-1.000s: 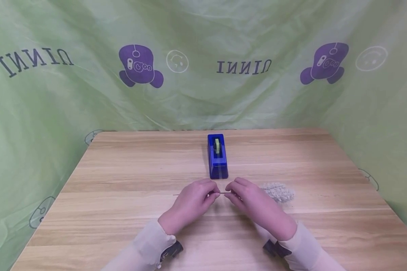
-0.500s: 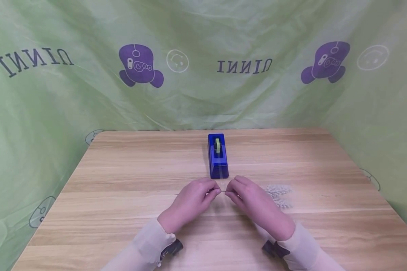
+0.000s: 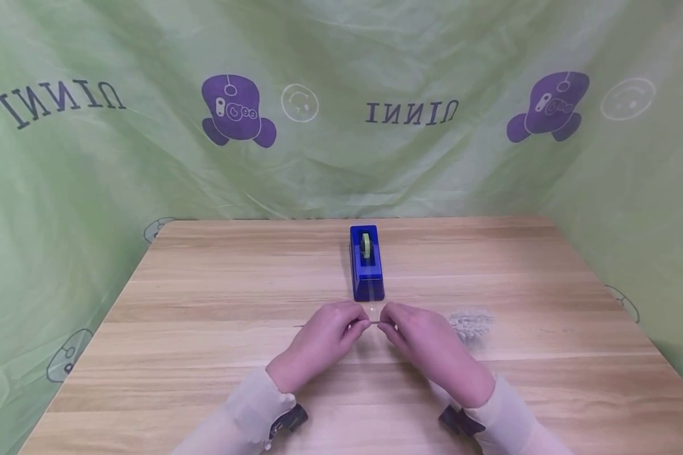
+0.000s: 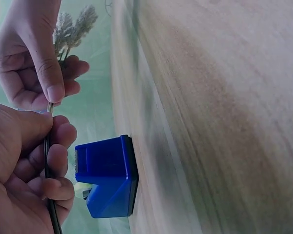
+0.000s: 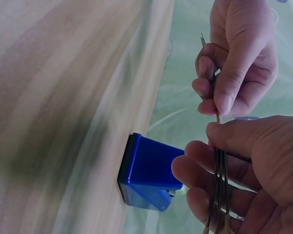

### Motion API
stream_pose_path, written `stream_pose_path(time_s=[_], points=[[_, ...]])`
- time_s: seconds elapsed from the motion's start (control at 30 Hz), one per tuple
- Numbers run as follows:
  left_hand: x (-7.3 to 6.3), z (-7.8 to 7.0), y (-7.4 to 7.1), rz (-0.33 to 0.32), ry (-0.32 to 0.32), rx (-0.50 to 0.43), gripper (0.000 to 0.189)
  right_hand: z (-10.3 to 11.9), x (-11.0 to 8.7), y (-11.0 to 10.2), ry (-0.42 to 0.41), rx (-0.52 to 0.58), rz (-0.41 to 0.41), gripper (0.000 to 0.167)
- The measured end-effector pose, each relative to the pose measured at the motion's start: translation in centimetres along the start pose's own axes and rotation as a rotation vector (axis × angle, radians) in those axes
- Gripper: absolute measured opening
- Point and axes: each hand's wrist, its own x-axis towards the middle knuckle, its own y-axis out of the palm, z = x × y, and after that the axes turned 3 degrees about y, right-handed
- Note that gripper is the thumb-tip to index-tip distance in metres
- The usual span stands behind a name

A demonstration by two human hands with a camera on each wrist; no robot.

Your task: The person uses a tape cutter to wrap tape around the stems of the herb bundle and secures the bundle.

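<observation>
A bunch of thin dark stems [image 5: 220, 170] runs level between both hands, just in front of the tape dispenser. Its fluffy grey flower heads [image 3: 471, 324] stick out past the right hand, blurred in the head view. My left hand [image 3: 321, 338] pinches the stems between thumb and fingers, their bare ends showing beyond it. Close beside it, the right hand [image 3: 432, 344] pinches the same stems with thumb and forefinger, its other fingers loosely bent behind them. A short, paler length shows between the thumbs; whether tape covers it I cannot tell.
A blue tape dispenser [image 3: 368, 287] with a pale green tape core [image 3: 366, 245] stands just beyond the hands on the wood-grain table [image 3: 233, 265]. A green printed curtain [image 3: 341, 170] hangs behind the table and at both sides.
The flower heads fanned apart half a second ago and now appear as one blurred clump. The right hand's fingers have shifted slightly around the stems. The left hand stays nearly still.
</observation>
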Motion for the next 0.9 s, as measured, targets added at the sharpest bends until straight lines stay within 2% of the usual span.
stream_pose_path(time_s=[0.2, 0.47, 0.67, 0.9], points=[[-0.04, -0.06, 0.15, -0.028, 0.006, 0.027, 0.009, -0.08, 0.0, -0.14, -0.025, -0.04, 0.006, 0.018], [-0.06, 0.04, 0.33, -0.042, 0.008, 0.035, 0.007, -0.43, -0.02, -0.14, -0.077, -0.072, 0.008, 0.006], [0.06, 0.04, 0.54, -0.032, -0.005, 0.043, 0.005, -0.6, -0.01, 0.05, -0.06, -0.033, 0.01, 0.005], [0.09, -0.17, 0.5, -0.019, -0.009, 0.071, 0.009, -0.91, 0.0, 0.44, -0.06, -0.036, -0.046, 0.007]])
